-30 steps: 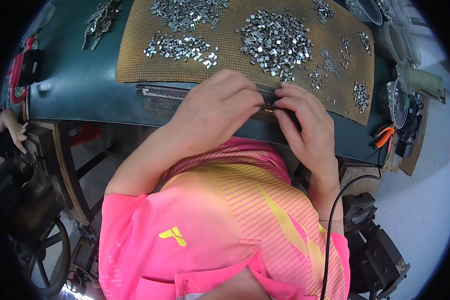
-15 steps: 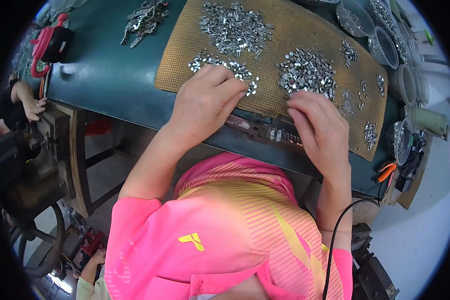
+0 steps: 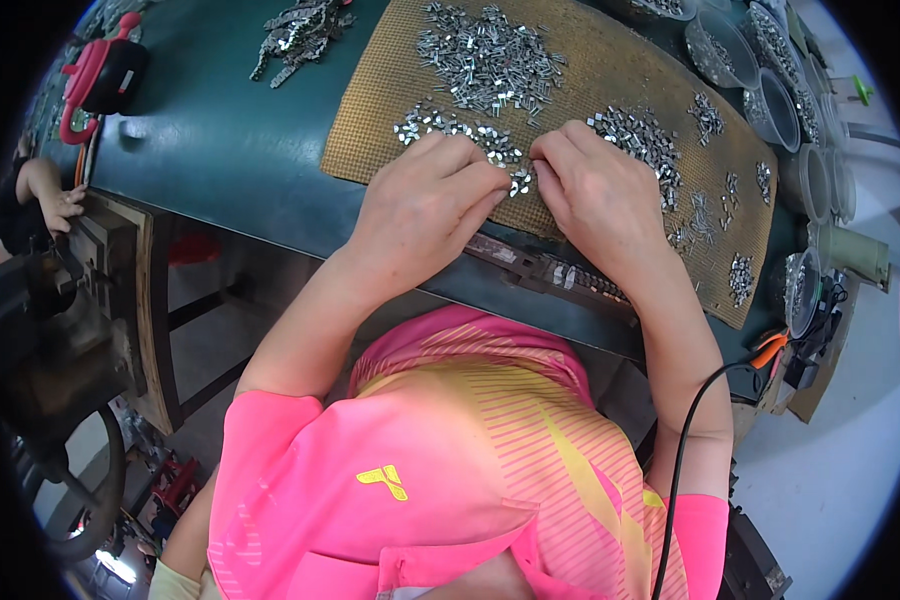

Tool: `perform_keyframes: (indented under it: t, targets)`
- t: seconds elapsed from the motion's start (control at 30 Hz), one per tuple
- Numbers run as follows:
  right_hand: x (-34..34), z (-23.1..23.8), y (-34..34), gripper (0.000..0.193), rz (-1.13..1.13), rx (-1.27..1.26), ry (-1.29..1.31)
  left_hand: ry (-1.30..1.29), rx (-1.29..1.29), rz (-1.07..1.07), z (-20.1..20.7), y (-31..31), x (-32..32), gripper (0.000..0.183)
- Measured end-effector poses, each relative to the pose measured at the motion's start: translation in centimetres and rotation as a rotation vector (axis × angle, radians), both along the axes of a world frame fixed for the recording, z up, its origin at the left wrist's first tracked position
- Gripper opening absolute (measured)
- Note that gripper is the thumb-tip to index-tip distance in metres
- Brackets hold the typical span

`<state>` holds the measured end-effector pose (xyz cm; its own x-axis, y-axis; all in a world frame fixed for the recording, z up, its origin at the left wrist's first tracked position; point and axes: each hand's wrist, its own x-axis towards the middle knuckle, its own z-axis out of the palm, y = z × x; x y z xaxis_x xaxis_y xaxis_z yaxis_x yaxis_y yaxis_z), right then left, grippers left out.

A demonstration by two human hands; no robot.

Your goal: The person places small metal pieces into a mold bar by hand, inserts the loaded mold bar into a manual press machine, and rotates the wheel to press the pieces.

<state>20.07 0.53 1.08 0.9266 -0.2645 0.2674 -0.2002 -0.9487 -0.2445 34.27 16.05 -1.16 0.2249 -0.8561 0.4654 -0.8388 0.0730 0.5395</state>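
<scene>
My left hand point(image 3: 422, 208) is over the near edge of a tan textured mat point(image 3: 355, 145), thumb and forefinger pressed together. Whatever sits between those fingertips is too small to make out. Close on its right, my right hand point(image 3: 602, 192) is bent with its fingertips drawn together, their contents hidden. Between the two hands lie a few shiny small metal pieces point(image 3: 520, 181), part of a loose strip of flat bright pieces point(image 3: 440, 122). A dark metal bar with a slotted row of small parts point(image 3: 560, 274) rests along the table edge below my hands.
Beyond are a heap of narrow metal pieces point(image 3: 490, 60) and a pile of square ones point(image 3: 640, 140). Clear plastic tubs point(image 3: 770, 110) line the right. Orange-handled pliers point(image 3: 768, 350) lie at the right corner. A red-and-black container point(image 3: 110, 78) stands left; another person's hand point(image 3: 60, 208) is beside a machine.
My right hand has moved left and away from me, from the square pile to beside my left hand. My left hand has shifted slightly right.
</scene>
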Motion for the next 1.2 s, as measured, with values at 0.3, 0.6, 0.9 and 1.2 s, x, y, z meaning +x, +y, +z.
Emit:
perform_keyframes:
  t: [0.3, 0.6, 0.9, 1.2]
  targets:
    - [-2.0, 0.3, -0.4, 0.009, 0.016, 0.019, -0.056, -0.141, 0.050, -0.062, 0.6, -0.9, -0.5, 0.016]
    - [-10.2, 2.1, 1.2, 0.017, -0.018, 0.160, -0.031, -0.164, 0.066, -0.126, 0.5, -1.6, 0.0, 0.012]
    - [-11.4, 1.3, 3.9, 0.022, -0.058, 0.078, -0.016, -0.130, 0.080, -0.127, 0.6, -1.4, -0.3, 0.010]
    - [-11.7, 1.5, 3.5, 0.021, -0.080, 0.194, -0.032, -0.113, 0.058, -0.044, 0.0, -1.2, -0.2, 0.010]
